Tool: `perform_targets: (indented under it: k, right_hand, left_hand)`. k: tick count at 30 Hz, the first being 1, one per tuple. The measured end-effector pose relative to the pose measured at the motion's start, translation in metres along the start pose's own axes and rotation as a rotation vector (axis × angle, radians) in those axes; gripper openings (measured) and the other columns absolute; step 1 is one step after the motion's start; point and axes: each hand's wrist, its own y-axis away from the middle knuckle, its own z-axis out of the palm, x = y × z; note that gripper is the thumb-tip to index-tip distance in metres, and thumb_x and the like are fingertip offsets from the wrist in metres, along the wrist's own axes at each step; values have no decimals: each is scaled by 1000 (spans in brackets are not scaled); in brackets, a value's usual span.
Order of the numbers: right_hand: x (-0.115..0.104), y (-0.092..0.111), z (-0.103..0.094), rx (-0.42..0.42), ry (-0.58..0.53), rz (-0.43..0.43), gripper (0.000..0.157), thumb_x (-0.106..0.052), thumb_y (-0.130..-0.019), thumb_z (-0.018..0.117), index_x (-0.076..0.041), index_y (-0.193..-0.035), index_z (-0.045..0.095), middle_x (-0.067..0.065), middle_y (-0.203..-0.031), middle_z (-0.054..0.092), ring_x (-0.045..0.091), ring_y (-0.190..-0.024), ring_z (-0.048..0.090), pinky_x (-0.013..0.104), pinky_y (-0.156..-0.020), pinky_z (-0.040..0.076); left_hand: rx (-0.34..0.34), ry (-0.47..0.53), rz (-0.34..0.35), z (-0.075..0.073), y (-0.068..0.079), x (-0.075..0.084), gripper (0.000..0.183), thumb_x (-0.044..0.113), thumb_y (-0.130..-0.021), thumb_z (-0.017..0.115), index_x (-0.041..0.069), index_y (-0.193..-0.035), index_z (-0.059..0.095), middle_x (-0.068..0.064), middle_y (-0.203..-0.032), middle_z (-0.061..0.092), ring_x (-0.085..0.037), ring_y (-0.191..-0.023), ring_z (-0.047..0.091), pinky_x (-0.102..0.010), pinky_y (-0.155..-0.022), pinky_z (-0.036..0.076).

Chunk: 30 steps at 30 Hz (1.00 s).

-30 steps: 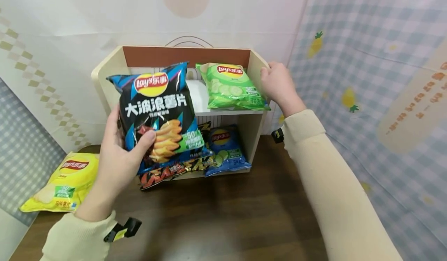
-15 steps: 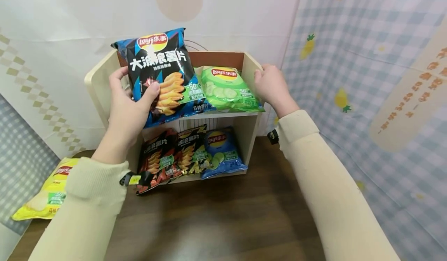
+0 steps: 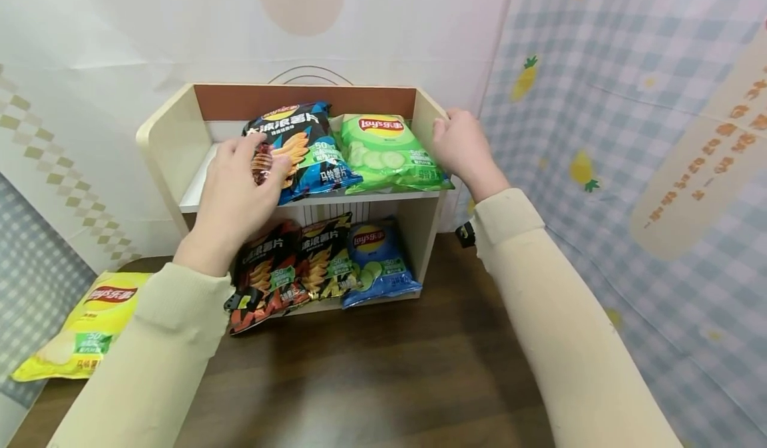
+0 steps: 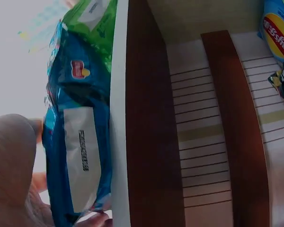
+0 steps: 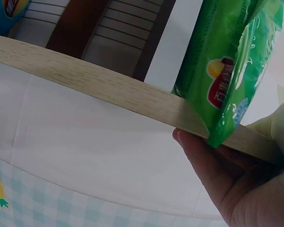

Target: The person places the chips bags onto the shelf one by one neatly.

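A black-and-blue bag of potato chips (image 3: pixel 314 143) leans back on the upper board of a small shelf (image 3: pixel 383 199). My left hand (image 3: pixel 240 185) grips its left side, thumb across the front. The left wrist view shows the blue underside of the bag right at the white board edge, with my thumb (image 4: pixel 14 156) against it. Beside it on the right sits a green bag of chips (image 3: pixel 386 152), touching or overlapping the blue one. My right hand (image 3: pixel 464 143) holds the shelf's right side panel, fingers (image 5: pixel 208 165) along its outer face in the right wrist view.
On the lower level stand a red-and-black chip bag (image 3: pixel 266 271), a gold-and-black one (image 3: pixel 326 258) and a blue one (image 3: pixel 380 261). A yellow chip bag (image 3: pixel 90 321) lies at the left on the brown table (image 3: pixel 371 375). Cloth hangs behind and on both sides.
My left hand has carried the black-and-blue bag up from in front of the shelf, then back and down onto the upper board. The right hand keeps its hold on the side panel.
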Motion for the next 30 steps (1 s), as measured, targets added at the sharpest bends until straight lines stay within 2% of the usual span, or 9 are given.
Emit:
perform_targets:
  k: [4,8,13,18,22,30]
  right_hand:
    - [0,2,-3,19,21,7,43,-25,-102,34,1,-129,53,19,-116,62,28,-93,59,40,-76,51]
    - [-3,2,-2,24,31,-3,43,-26,-102,34,1,-127,55,19,-116,62,28,-92,59,39,-74,51]
    - [-6,1,2,14,38,-10,42,-26,-102,34,1,-128,54,19,-117,61,28,-93,59,38,-75,52]
    - [-8,-1,3,17,33,-18,43,-26,-102,35,2,-130,54,19,-120,61,28,-98,60,40,-80,51]
    - [-8,-1,3,18,38,-27,43,-25,-102,35,2,-130,53,20,-122,60,30,-101,59,42,-83,50]
    - [-7,0,2,12,26,-18,44,-25,-102,35,1,-132,52,20,-123,59,30,-102,59,43,-84,50]
  left_hand:
    - [-73,-46,46,4,2,6,74,65,-93,37,24,-153,28,-17,-154,25,-43,-136,28,-63,-105,25]
    - [-120,-54,60,7,1,9,74,65,-93,37,26,-154,24,-14,-155,28,-39,-137,30,-60,-107,25]
    - [-140,-50,70,9,-6,12,72,65,-93,37,28,-154,24,-10,-153,32,-33,-137,33,-57,-107,27]
    - [-162,-57,76,10,-12,14,73,67,-92,36,33,-155,20,-11,-152,34,-35,-135,36,-58,-104,30]
    - [-182,-58,71,8,-10,13,75,67,-92,36,33,-155,16,-12,-154,31,-36,-135,35,-59,-105,30]
    - [-142,-40,103,4,-5,8,77,66,-92,40,31,-155,15,-11,-155,28,-33,-139,31,-56,-108,27]
